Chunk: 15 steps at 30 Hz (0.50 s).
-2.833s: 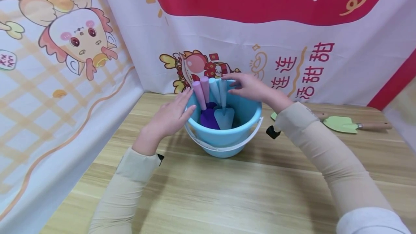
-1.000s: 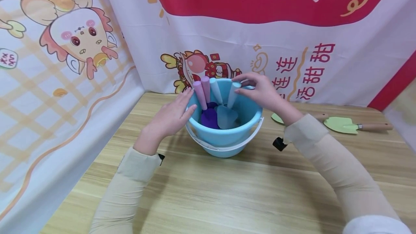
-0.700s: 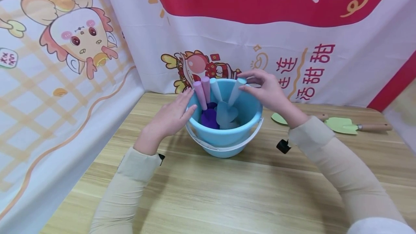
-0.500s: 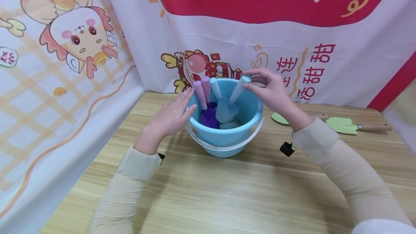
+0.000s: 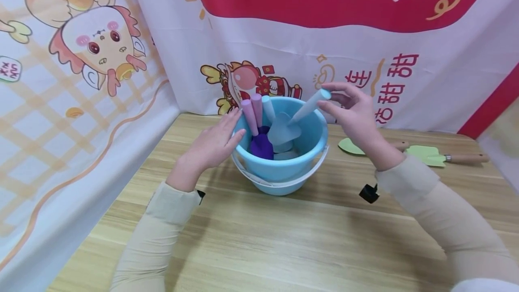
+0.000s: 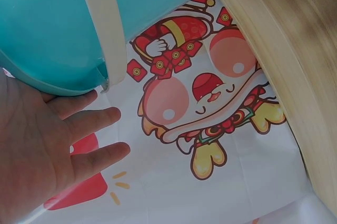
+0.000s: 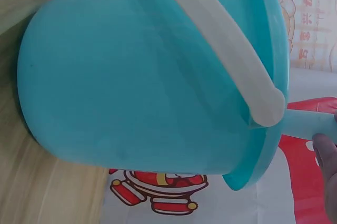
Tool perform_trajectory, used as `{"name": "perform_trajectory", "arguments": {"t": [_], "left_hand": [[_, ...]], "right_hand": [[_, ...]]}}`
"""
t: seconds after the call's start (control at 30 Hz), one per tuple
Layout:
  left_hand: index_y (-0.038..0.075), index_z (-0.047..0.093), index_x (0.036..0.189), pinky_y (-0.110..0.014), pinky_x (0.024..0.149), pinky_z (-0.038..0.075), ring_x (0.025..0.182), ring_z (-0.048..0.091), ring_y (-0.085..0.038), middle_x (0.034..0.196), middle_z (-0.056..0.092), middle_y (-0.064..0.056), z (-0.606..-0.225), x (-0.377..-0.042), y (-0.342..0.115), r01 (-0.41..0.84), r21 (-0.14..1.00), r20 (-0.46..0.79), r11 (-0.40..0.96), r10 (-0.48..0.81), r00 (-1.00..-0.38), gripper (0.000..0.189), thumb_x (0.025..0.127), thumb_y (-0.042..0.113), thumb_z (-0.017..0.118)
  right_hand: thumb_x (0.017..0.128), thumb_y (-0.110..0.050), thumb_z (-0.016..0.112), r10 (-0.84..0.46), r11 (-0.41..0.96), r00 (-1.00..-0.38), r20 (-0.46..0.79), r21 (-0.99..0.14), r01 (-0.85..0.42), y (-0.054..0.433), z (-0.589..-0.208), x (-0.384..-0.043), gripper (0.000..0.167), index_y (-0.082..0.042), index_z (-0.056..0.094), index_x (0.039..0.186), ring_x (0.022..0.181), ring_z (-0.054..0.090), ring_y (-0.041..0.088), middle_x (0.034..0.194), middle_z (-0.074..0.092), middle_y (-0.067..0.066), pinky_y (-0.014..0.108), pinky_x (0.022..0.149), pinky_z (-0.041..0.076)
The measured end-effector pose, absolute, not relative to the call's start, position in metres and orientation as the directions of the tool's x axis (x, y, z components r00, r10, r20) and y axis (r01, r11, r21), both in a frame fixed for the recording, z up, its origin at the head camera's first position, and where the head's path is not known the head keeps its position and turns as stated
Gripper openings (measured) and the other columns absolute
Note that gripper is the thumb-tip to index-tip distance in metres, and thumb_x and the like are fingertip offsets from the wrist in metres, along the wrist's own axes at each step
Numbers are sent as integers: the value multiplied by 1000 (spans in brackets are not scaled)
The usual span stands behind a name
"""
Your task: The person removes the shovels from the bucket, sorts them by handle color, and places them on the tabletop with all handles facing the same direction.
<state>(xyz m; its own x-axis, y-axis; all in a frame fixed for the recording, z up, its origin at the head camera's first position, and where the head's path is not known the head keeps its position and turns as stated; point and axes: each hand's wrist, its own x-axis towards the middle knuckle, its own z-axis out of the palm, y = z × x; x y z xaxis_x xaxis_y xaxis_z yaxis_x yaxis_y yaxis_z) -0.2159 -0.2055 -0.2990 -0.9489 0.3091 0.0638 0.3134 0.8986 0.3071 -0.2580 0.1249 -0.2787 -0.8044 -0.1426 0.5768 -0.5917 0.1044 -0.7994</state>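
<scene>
A light-blue bucket (image 5: 279,170) with a white handle (image 7: 226,40) stands upright on the table. My left hand (image 5: 208,145) rests at its left rim, fingers extended; the left wrist view shows them spread beside the blue wall. With thumb and fingertips, my right hand (image 5: 352,109) pinches the top of a pale-blue toy shovel (image 5: 282,130), which leans right, its blade within the bucket. Also inside are a purple shovel (image 5: 261,147), two pink handles (image 5: 250,116) and a second pale-blue handle (image 5: 268,108). In the right wrist view the gripped handle (image 7: 303,124) sticks out past the rim.
Right of the bucket, two light-green trowels with wooden handles lie on the wooden table: one with a squarish blade (image 5: 425,155), one with a pointed blade (image 5: 350,146) partly behind my right forearm. A printed cloth (image 5: 259,39) hangs close behind the bucket.
My right hand has taken the pale-blue shovel's handle, drawing it right and slightly up, so the shovel now tilts further right and its blade sits higher. My left hand has stayed put.
</scene>
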Motion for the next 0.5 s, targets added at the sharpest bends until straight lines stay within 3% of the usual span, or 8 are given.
{"name": "perform_trajectory", "arguments": {"t": [0.5], "left_hand": [[12, 11, 166, -64, 119, 21, 157, 9, -29, 172, 9, -8, -299, -217, -206, 321, 297, 60, 899, 318, -946, 70, 110, 51, 28]], "right_hand": [[89, 3, 77, -48, -212, -867, 497, -853, -477, 145, -271, -244, 30, -1, 70, 118, 102, 70, 19, 114, 67, 11, 25, 88, 57]]}}
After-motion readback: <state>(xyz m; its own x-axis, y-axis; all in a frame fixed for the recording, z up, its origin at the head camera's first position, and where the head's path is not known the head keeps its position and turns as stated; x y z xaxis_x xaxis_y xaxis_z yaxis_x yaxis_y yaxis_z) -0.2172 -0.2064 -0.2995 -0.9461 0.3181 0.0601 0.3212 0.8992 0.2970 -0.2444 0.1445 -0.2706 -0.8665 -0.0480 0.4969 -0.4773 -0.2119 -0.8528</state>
